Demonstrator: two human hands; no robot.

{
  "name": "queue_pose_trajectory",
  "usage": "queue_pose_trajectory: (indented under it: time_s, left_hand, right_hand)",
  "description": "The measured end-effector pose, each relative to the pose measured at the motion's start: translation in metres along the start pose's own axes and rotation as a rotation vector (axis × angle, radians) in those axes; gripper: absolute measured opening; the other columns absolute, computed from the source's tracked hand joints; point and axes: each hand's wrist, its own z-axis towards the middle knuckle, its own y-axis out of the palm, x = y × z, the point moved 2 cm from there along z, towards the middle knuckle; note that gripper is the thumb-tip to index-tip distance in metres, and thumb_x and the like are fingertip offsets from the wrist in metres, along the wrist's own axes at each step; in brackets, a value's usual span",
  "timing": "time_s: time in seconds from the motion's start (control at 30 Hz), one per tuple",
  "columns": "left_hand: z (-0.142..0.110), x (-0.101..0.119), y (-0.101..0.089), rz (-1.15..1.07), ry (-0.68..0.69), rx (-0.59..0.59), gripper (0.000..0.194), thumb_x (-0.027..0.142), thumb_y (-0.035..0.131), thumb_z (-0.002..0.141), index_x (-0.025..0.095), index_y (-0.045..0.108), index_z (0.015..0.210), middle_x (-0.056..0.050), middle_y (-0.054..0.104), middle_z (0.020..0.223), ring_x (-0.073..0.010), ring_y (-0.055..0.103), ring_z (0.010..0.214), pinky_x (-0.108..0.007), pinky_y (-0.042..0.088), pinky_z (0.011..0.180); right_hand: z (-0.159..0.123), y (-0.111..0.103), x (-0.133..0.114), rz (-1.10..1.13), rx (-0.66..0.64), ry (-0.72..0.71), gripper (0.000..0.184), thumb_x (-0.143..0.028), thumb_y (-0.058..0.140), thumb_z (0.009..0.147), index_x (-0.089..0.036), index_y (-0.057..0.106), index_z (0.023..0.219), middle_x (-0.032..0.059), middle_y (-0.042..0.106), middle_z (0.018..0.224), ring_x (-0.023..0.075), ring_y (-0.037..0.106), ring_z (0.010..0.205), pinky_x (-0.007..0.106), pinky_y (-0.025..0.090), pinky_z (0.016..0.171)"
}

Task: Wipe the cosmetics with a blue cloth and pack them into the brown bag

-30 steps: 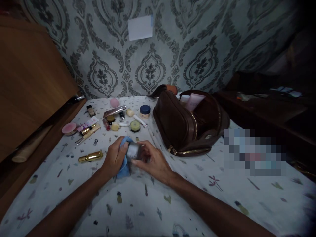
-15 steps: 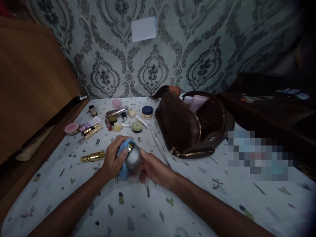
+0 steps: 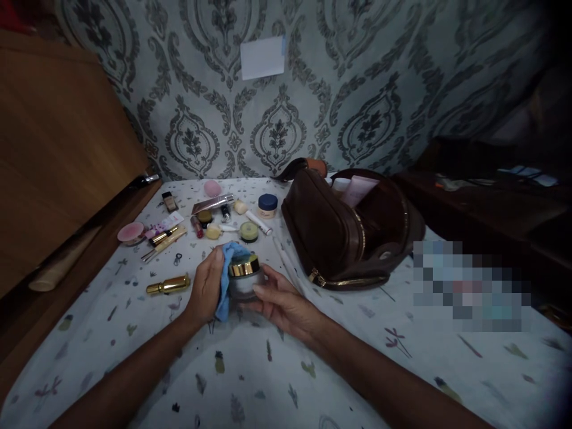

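Observation:
Above the patterned sheet, my right hand (image 3: 286,304) grips a frosted cosmetic jar (image 3: 245,287) with a gold-rimmed lid, fingers beneath and thumb on its side. The jar is nearly upright. My left hand (image 3: 207,287) holds a blue cloth (image 3: 226,292) against the jar's left side and lid edge. A gold bottle (image 3: 168,285) lies on the sheet left of my left hand. Just beyond the hands sits a small jar with a pale green top (image 3: 249,231).
An open brown leather bag (image 3: 322,226) with tubes inside stands at the right. Several cosmetics lie at the back left, among them a blue-lidded jar (image 3: 267,205) and a pink round container (image 3: 131,232). A wooden panel (image 3: 62,131) borders the left; a patterned wall (image 3: 277,134) stands behind.
The jar has turned from tilted to nearly upright, its gold-rimmed lid now facing up. My left hand has shifted with the cloth to the jar's left side.

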Motion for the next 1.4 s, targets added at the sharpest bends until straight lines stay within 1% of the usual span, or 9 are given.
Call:
queue_pose_trajectory:
  time_s: [0.2, 0.3, 0.57, 0.7, 0.87, 0.93, 1.17, 1.27, 1.4]
  left_hand:
    - [-0.004, -0.013, 0.008, 0.053, 0.082, -0.274, 0.062, 0.059, 0.059, 0.087, 0.016, 0.053, 0.132, -0.012, 0.064, 0.123, -0.0282, 0.058, 0.115, -0.039, 0.045, 0.101]
    - [-0.003, -0.015, 0.009, 0.137, 0.068, -0.287, 0.074, 0.054, 0.077, 0.074, 0.016, 0.051, 0.131, -0.014, 0.063, 0.123, -0.0314, 0.058, 0.115, -0.043, 0.045, 0.100]
    - [0.004, -0.009, -0.001, -0.032, 0.042, -0.464, 0.055, 0.047, 0.069, 0.084, 0.017, 0.055, 0.127, -0.006, 0.066, 0.107, -0.0230, 0.063, 0.095, -0.031, 0.052, 0.083]
    - [0.006, -0.009, -0.005, 0.012, 0.081, -0.448, 0.043, 0.046, 0.065, 0.087, 0.018, 0.062, 0.119, -0.003, 0.062, 0.089, -0.0187, 0.059, 0.080, -0.028, 0.050, 0.075]
    - [0.009, -0.003, -0.005, 0.076, 0.210, -0.391, 0.035, 0.040, 0.055, 0.095, 0.018, 0.064, 0.119, -0.008, 0.064, 0.108, -0.0224, 0.060, 0.100, -0.033, 0.049, 0.090]
    - [0.009, -0.001, -0.006, 0.138, 0.275, -0.371, 0.034, 0.038, 0.051, 0.097, 0.018, 0.065, 0.121, -0.011, 0.063, 0.118, -0.0246, 0.059, 0.111, -0.037, 0.047, 0.098]
    - [-0.002, -0.006, -0.004, 0.529, 0.731, -0.321, 0.043, 0.039, 0.047, 0.098, 0.030, 0.054, 0.140, -0.014, 0.049, 0.142, -0.0319, 0.044, 0.133, -0.052, 0.038, 0.109]
    - [-0.007, -0.007, 0.000, 0.563, 0.699, -0.339, 0.055, 0.051, 0.047, 0.096, 0.032, 0.044, 0.147, -0.015, 0.043, 0.148, -0.0350, 0.039, 0.137, -0.054, 0.035, 0.110]
    - [-0.007, -0.006, 0.002, 0.326, 0.449, -0.319, 0.058, 0.058, 0.040, 0.096, 0.026, 0.048, 0.143, -0.015, 0.048, 0.140, -0.0305, 0.050, 0.127, -0.045, 0.043, 0.104]
  right_hand:
    - [0.001, -0.004, -0.006, 0.031, 0.168, -0.110, 0.049, -0.015, 0.088, 0.062, -0.021, 0.061, 0.103, -0.0004, 0.071, 0.103, 0.0115, 0.069, 0.091, 0.022, 0.057, 0.081]
    - [0.001, -0.003, -0.006, -0.004, 0.168, -0.124, 0.049, -0.019, 0.090, 0.061, -0.022, 0.062, 0.102, 0.0000, 0.071, 0.103, 0.0121, 0.069, 0.091, 0.021, 0.056, 0.079]
    - [-0.001, -0.005, -0.010, -0.261, 0.168, -0.123, 0.045, -0.055, 0.080, 0.071, -0.021, 0.061, 0.093, -0.0011, 0.064, 0.082, 0.0134, 0.062, 0.072, 0.024, 0.052, 0.061]
    - [-0.002, -0.007, -0.016, -0.392, 0.236, -0.197, 0.041, -0.052, 0.081, 0.070, -0.018, 0.060, 0.078, -0.0023, 0.055, 0.075, 0.0112, 0.054, 0.070, 0.020, 0.045, 0.057]
    - [0.000, -0.008, -0.018, -0.336, 0.232, -0.189, 0.054, -0.044, 0.084, 0.069, -0.023, 0.061, 0.113, -0.0013, 0.063, 0.085, 0.0114, 0.056, 0.071, 0.020, 0.044, 0.056]
    - [0.000, -0.007, -0.018, -0.291, 0.206, -0.161, 0.051, -0.041, 0.085, 0.068, -0.022, 0.061, 0.109, -0.0011, 0.064, 0.085, 0.0122, 0.059, 0.073, 0.022, 0.048, 0.061]
    - [0.003, -0.010, -0.013, -0.125, 0.213, -0.180, 0.044, -0.037, 0.087, 0.065, -0.021, 0.059, 0.095, -0.0024, 0.066, 0.082, 0.0126, 0.064, 0.073, 0.026, 0.054, 0.069]
    - [0.003, -0.010, -0.010, -0.128, 0.233, -0.203, 0.042, -0.039, 0.086, 0.067, -0.021, 0.056, 0.091, -0.0035, 0.064, 0.079, 0.0109, 0.061, 0.067, 0.023, 0.051, 0.063]
    - [0.001, -0.006, -0.005, -0.361, 0.161, -0.276, 0.044, -0.038, 0.085, 0.068, -0.024, 0.054, 0.097, -0.0004, 0.063, 0.096, 0.0138, 0.063, 0.080, 0.024, 0.053, 0.068]
